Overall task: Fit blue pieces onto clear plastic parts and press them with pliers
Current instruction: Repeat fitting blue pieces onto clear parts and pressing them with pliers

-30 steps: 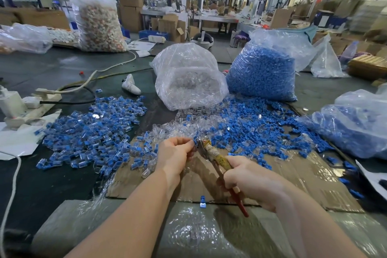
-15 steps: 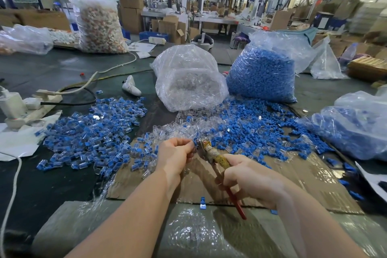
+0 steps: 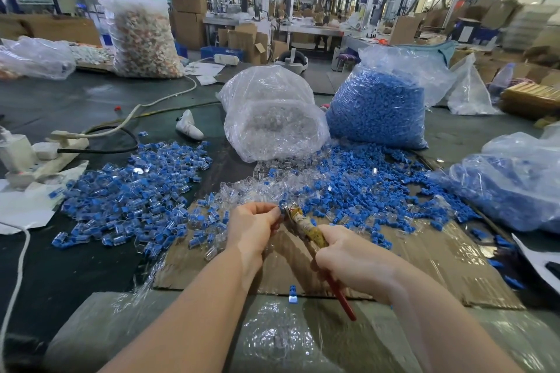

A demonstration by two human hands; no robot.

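Our left hand (image 3: 253, 225) pinches a small part (image 3: 283, 204) at the nose of the pliers (image 3: 306, 227), whose handles our right hand (image 3: 353, 260) grips, above cardboard (image 3: 424, 260) on the table (image 3: 75, 106). Finished pieces (image 3: 130, 191) lie left, loose blue pieces (image 3: 372, 188) right, clear parts (image 3: 248, 191) between

Single view only, head-worn wide-angle, looking forward and down over the near edge of the work table (image 3: 75, 275). Both forearms enter from the bottom edge; the left hand (image 3: 251, 227) and right hand (image 3: 354, 260) sit close, low centre. Table's far edge and the factory hall behind fill the upper frame, lines bowed by lens distortion. No second view, so no overlap.
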